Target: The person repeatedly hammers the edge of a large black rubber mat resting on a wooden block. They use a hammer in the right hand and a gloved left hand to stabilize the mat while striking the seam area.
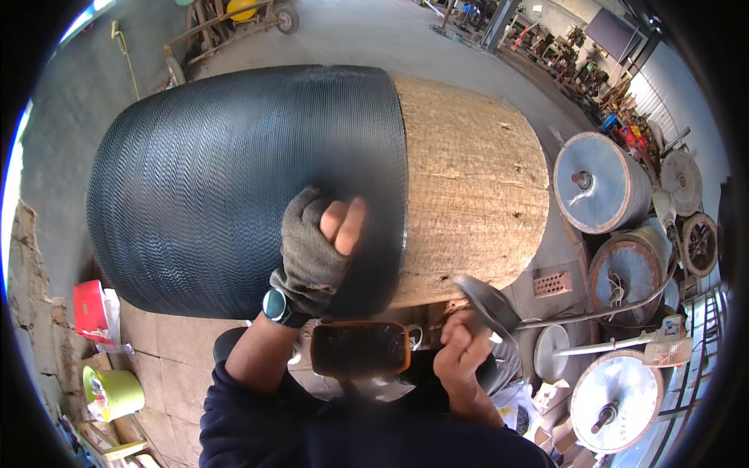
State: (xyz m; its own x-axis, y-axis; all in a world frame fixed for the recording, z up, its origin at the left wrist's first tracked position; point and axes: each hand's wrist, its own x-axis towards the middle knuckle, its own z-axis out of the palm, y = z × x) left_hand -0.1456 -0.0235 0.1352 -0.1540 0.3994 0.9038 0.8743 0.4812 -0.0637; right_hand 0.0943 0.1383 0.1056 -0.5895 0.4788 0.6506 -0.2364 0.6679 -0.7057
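A large drum lies across my front. Its left part bears a dark, finely ridged winding (205, 187); the right part is bare, weathered wood (474, 187). My left hand (316, 251), in a grey fingerless glove, is over the dark part with its fingers curled. A watch (275, 305) is on that wrist. Whether the hand grips something is hidden. My bare right hand (465, 348) is bent below the wood's lower edge, beside a dark lamp shade (491, 304) on a bent arm. What its fingers hold, if anything, is not clear. An orange-rimmed dark tray (360, 349) sits between my arms.
Several metal-faced drums (597, 181) stand at right, with a perforated brick (552, 284) and a small fan (667, 345) nearby. At left are a red box (90, 307) and a lime-green bucket (120, 395). A wheeled cart (246, 20) stands beyond the drum.
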